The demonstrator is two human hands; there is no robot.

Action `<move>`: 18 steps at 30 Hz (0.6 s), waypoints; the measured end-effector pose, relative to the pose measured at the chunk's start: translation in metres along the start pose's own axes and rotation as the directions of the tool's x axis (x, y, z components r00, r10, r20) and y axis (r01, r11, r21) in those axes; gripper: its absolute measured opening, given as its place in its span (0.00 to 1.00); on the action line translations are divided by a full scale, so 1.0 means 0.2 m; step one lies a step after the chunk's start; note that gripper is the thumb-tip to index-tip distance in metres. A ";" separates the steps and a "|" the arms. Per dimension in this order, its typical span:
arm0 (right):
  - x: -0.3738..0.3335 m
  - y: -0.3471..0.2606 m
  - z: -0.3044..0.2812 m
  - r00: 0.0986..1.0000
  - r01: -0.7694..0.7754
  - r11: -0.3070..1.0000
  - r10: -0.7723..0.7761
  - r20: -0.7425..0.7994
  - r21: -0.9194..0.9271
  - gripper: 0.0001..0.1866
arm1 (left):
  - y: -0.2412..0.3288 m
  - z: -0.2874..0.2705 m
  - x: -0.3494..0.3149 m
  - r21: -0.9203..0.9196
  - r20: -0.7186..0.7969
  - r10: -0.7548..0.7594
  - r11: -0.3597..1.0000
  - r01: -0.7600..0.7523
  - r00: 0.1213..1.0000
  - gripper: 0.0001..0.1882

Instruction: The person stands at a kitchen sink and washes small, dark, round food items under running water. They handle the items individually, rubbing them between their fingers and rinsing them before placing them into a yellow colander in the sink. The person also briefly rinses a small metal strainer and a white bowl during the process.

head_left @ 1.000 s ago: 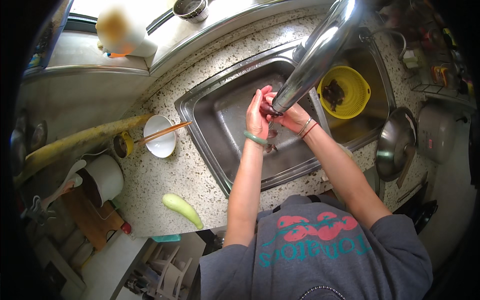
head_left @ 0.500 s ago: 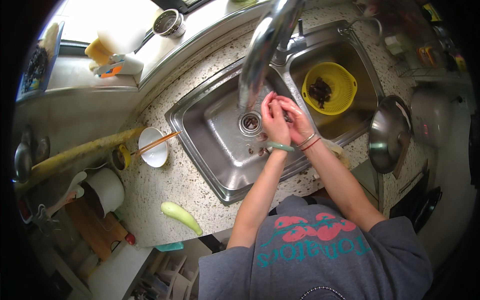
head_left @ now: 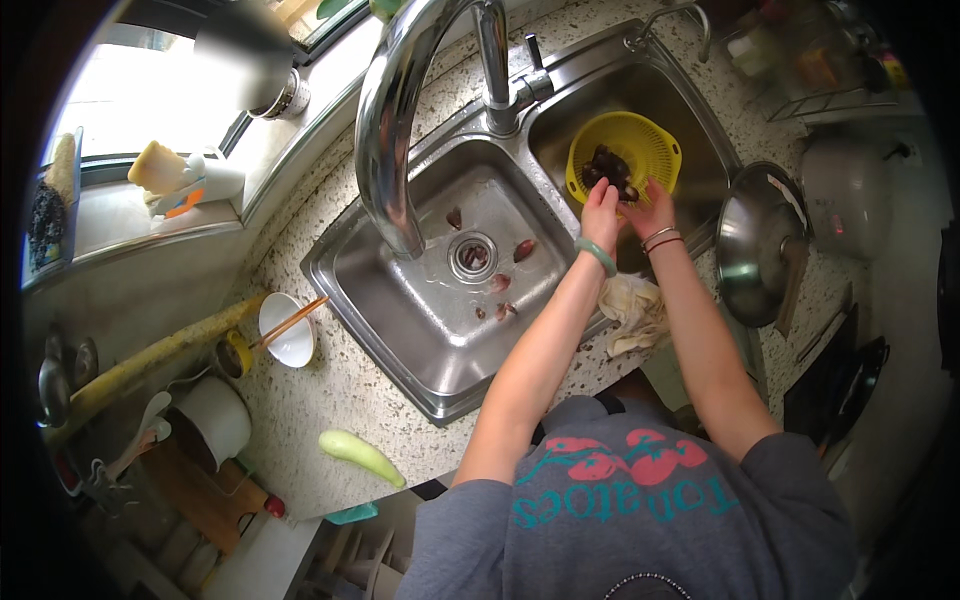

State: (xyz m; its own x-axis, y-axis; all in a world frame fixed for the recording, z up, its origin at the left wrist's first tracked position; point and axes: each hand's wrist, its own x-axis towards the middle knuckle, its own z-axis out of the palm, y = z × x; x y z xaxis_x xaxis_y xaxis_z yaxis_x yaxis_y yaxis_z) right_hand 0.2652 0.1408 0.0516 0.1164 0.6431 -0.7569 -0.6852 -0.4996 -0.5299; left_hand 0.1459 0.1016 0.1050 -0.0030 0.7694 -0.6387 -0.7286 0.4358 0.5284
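Observation:
My left hand [head_left: 601, 219], with a green bangle at its wrist, reaches to the near rim of a yellow colander [head_left: 655, 160] in the right basin. Beside it my right hand [head_left: 653, 210] has its fingers stretched out over the same rim. Both hands look open, though their palms are partly hidden. Dark brown pieces [head_left: 608, 166], whose kind I cannot make out, lie heaped in the colander by my left fingertips. Several reddish-brown pieces [head_left: 523, 250] are scattered around the drain [head_left: 473, 257] in the left basin.
A curved steel faucet [head_left: 385, 150] arches over the left basin. A crumpled cloth [head_left: 632, 312] lies on the sink's near edge. Left on the counter are a white bowl [head_left: 290, 345] with chopsticks [head_left: 290, 322] and a pale green gourd [head_left: 360, 456]. A pan lid [head_left: 745, 240] stands at right.
My hands have moved right from the left basin to the colander. They were cupped together around dark pieces and are now apart. The view has shifted.

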 end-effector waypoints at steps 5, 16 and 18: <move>-0.27 0.02 0.23 0.852 0.482 0.730 -0.519 0.065 -0.484 0.14 | 0.15 -0.28 -0.17 0.174 -0.278 0.372 0.926 -0.334 0.886 0.10; -0.51 0.70 0.55 0.876 0.479 0.123 -0.003 0.483 -0.869 0.15 | -0.36 -1.29 0.26 0.983 -0.182 0.286 0.048 0.176 0.941 0.18; -0.34 0.77 0.41 0.906 0.402 0.275 0.021 0.423 -0.874 0.19 | -0.20 -1.10 0.16 0.778 -0.194 0.451 0.612 -0.143 0.871 0.16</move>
State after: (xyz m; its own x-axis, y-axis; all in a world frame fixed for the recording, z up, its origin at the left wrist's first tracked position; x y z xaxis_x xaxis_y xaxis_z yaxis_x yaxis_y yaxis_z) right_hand 0.0929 0.0682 0.0525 -0.2133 0.8175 -0.5350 0.4868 -0.3859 -0.7837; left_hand 0.0249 0.0067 -0.0600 -0.4637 0.7764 -0.4268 0.0877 0.5196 0.8499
